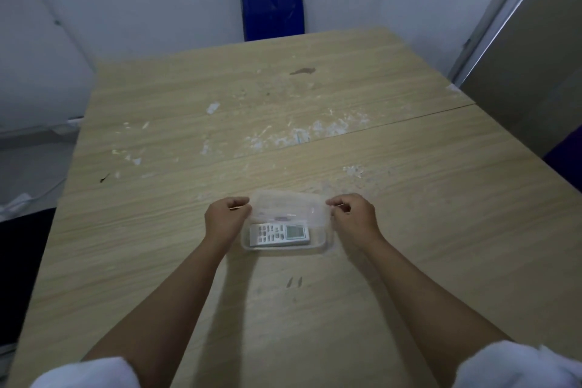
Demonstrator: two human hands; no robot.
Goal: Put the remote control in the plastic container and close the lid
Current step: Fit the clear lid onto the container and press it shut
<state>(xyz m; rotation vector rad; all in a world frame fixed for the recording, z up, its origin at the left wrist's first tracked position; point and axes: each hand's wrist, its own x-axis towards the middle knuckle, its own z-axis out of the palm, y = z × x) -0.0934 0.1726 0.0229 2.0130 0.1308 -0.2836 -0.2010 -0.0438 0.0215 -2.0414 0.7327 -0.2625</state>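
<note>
A white remote control with grey buttons and a small screen lies flat inside a clear plastic container on the wooden table. A clear lid hangs tilted over the container's far half, leaving the remote showing below it. My left hand pinches the lid's left edge. Gripping the lid's right edge is my right hand. Both hands hover beside the container's ends.
The wooden table carries white scuffs and a dark stain near its far side. A blue chair back stands behind the far edge. A grey panel rises at the right, and the floor drops away at the left.
</note>
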